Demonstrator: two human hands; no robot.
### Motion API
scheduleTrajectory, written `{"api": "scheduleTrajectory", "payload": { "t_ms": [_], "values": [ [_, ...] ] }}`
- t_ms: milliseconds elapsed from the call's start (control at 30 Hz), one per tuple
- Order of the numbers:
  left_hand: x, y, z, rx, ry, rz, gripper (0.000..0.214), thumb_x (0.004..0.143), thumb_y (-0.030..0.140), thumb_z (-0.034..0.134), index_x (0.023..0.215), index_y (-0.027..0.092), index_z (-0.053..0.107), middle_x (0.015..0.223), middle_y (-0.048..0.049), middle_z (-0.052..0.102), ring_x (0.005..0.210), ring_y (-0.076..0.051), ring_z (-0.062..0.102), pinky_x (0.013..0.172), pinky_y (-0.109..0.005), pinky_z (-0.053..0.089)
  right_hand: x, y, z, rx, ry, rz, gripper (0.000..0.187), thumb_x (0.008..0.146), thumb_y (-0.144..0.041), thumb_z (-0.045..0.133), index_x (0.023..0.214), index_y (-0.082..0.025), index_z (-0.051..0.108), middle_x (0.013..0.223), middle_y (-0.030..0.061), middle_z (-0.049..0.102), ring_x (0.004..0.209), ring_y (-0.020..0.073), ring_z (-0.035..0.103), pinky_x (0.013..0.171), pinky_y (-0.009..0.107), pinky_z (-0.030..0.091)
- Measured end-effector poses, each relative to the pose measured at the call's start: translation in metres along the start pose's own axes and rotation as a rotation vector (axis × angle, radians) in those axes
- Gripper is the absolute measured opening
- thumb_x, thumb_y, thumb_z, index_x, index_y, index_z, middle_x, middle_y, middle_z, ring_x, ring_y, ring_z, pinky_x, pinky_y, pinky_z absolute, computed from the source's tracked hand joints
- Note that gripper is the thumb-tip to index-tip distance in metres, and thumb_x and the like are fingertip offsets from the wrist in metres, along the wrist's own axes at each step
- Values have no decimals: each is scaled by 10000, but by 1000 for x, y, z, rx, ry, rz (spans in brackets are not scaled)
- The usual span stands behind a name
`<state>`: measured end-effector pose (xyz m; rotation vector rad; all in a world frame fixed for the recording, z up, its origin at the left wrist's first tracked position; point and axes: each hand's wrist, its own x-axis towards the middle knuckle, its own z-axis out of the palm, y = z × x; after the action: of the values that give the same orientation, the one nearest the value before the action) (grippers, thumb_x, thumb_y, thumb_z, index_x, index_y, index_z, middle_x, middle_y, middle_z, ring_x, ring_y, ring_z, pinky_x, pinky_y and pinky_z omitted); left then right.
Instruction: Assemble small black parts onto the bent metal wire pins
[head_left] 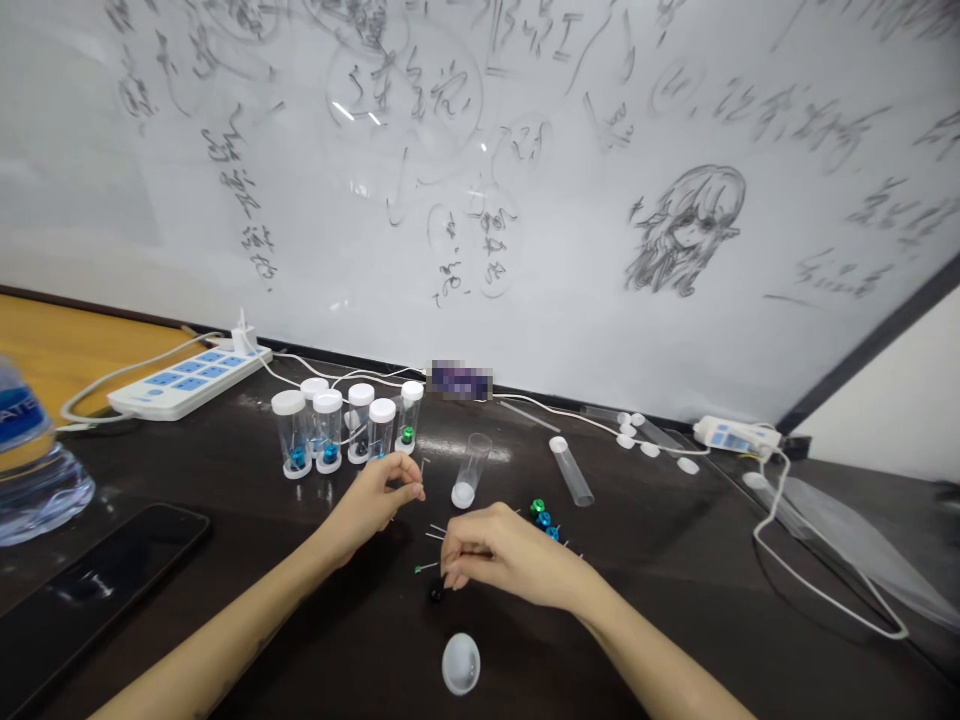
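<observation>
My left hand (386,485) is closed in a pinch above the table, with a thin silvery pin (424,465) at its fingertips. Lower and to the right, my right hand (499,550) has its fingers pressed together beside a small black piece (436,593); I cannot make out what they hold. A short stick with a green tip (418,569) lies left of that hand. Small green (537,506) and blue (544,519) shiny pieces with thin pins lie behind it. A white oval dish (460,665) sits nearest me.
Several capped clear tubes (291,430) stand behind my left hand. Two more tubes (474,465) (574,475) lie farther right, near loose white caps (649,450). A phone (97,590), water bottle (41,470) and power strip (195,380) are left. A cable (757,540) curves right, before the whiteboard (540,330).
</observation>
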<state>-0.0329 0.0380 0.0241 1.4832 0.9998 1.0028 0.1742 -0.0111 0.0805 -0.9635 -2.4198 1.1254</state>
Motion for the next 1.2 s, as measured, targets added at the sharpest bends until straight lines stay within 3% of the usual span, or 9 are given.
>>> {"api": "scheduleTrajectory", "payload": {
  "t_ms": [300, 467, 567, 600, 700, 800, 967, 1067, 1200],
  "values": [
    [2, -1, 0, 0, 9, -1, 190, 778, 337, 599, 826, 182, 502, 740, 13, 613, 390, -41, 337, 333, -151, 227, 2, 2, 3, -147, -72, -23, 135, 866, -64, 578, 824, -174, 644, 812, -10, 679, 743, 120, 674, 680, 185, 497],
    [1, 1, -1, -14, 24, 0, 174, 785, 323, 590, 835, 183, 499, 762, 11, 616, 388, -35, 317, 340, -151, 218, 0, 5, -15, -235, -25, 53, 116, 859, -160, 645, 971, -189, 638, 880, 2, 695, 810, 137, 681, 727, 198, 504],
    [-1, 6, 0, -21, 43, -7, 191, 781, 346, 594, 819, 187, 496, 756, 14, 607, 387, -35, 311, 345, -154, 202, -4, 17, -32, -628, 204, 353, 145, 852, -300, 670, 973, -236, 622, 936, -4, 686, 828, 160, 668, 752, 233, 487],
    [-1, 7, 0, -21, 48, -13, 202, 777, 357, 597, 814, 188, 494, 752, 16, 604, 385, -35, 309, 347, -156, 197, -6, 25, -37, -700, 283, 436, 204, 854, -323, 664, 1018, -217, 606, 1020, 48, 670, 907, 213, 653, 793, 292, 476],
    [-1, 8, 1, -23, 54, -32, 224, 771, 378, 602, 819, 190, 491, 748, 20, 599, 378, -33, 301, 351, -160, 197, -7, 55, -45, -793, 440, 623, 302, 893, -297, 598, 1121, -109, 532, 1130, 226, 597, 1069, 351, 575, 835, 429, 438],
    [1, 5, 1, -25, 52, -33, 222, 771, 377, 601, 824, 189, 495, 755, 21, 600, 375, -31, 303, 346, -159, 190, -8, 85, -50, -767, 505, 738, 258, 865, -270, 618, 1062, -123, 540, 1040, 193, 642, 997, 350, 618, 809, 429, 440],
    [3, -1, 0, -21, 55, -19, 198, 766, 361, 600, 816, 197, 501, 736, 33, 606, 367, -34, 310, 336, -159, 194, -17, 117, -76, -559, 666, 776, 188, 838, -270, 595, 969, -136, 589, 886, 153, 688, 898, 336, 660, 783, 428, 450],
    [2, -1, 0, -27, 49, -22, 183, 772, 346, 596, 818, 197, 500, 739, 32, 609, 374, -35, 315, 339, -155, 198, -27, 130, -98, -353, 828, 739, 273, 885, -317, 497, 1076, -132, 561, 842, 123, 692, 776, 279, 687, 733, 404, 498],
    [2, 0, 2, -12, 44, -20, 177, 789, 336, 584, 825, 188, 493, 740, 19, 617, 381, -35, 312, 335, -150, 198, -33, 143, -111, -99, 1090, 581, 411, 969, -362, 265, 1296, -142, 384, 1123, 163, 621, 955, 228, 666, 802, 374, 537]
  ]
}}
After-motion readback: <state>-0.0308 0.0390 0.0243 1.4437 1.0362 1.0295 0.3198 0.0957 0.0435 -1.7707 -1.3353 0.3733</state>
